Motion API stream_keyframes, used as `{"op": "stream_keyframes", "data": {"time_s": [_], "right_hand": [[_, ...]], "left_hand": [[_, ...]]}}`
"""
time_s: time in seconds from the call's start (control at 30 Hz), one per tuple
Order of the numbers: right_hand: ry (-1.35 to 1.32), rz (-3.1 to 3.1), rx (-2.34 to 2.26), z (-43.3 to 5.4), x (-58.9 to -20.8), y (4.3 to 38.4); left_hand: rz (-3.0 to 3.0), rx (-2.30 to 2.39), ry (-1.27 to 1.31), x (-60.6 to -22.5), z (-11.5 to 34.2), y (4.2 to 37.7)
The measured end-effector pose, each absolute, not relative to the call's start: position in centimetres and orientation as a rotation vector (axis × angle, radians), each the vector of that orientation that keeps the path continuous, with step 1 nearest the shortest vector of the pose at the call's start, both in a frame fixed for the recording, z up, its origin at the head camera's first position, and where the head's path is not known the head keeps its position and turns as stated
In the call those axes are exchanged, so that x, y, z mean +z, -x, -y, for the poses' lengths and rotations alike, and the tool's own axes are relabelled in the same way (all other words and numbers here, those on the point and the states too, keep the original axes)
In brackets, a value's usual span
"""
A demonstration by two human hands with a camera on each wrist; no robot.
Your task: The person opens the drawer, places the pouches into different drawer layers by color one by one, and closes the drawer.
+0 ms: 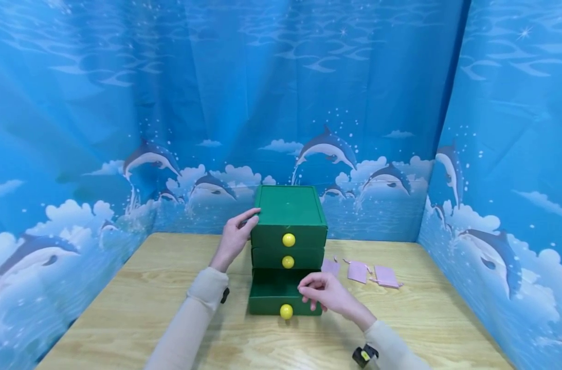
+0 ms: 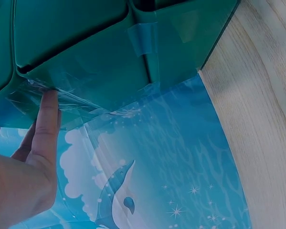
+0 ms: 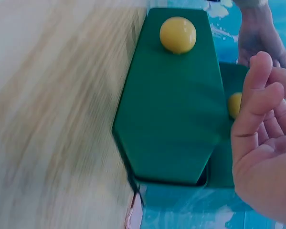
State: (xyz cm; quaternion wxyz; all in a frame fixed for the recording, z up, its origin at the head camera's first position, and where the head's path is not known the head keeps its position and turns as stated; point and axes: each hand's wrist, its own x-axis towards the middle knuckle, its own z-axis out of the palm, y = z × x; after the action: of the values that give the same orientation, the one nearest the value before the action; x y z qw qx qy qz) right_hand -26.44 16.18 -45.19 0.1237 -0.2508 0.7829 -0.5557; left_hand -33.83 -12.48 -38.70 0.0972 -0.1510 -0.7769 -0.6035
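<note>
A green drawer cabinet (image 1: 290, 205) with three drawers and yellow knobs stands on the table. Its bottom drawer (image 1: 262, 305) is pulled out; the two above it are closed. My left hand (image 1: 235, 239) rests against the cabinet's upper left side, and in the left wrist view its extended fingers (image 2: 47, 114) touch that side, where clear tape runs. Over the right part of the bottom drawer hovers my right hand (image 1: 327, 294), its fingers loosely bent, with nothing visible in them. The right wrist view shows this hand (image 3: 267, 143) beside the drawer front (image 3: 174, 105).
Several small pink drawstring pouches (image 1: 357, 272) lie on the wooden table (image 1: 169, 288) to the right of the cabinet, one partly hidden behind it. A blue dolphin-print curtain (image 1: 243, 103) closes off the back and both sides.
</note>
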Motion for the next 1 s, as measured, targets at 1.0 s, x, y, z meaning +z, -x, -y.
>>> {"op": "stream_keyframes", "data": {"time_s": [1.0], "right_hand": [[0.697, -2.383, -1.57, -22.7, -46.0, 30.6]], "left_hand": [[2.303, -1.769, 0.442, -38.7, 12.3, 33.9]]}}
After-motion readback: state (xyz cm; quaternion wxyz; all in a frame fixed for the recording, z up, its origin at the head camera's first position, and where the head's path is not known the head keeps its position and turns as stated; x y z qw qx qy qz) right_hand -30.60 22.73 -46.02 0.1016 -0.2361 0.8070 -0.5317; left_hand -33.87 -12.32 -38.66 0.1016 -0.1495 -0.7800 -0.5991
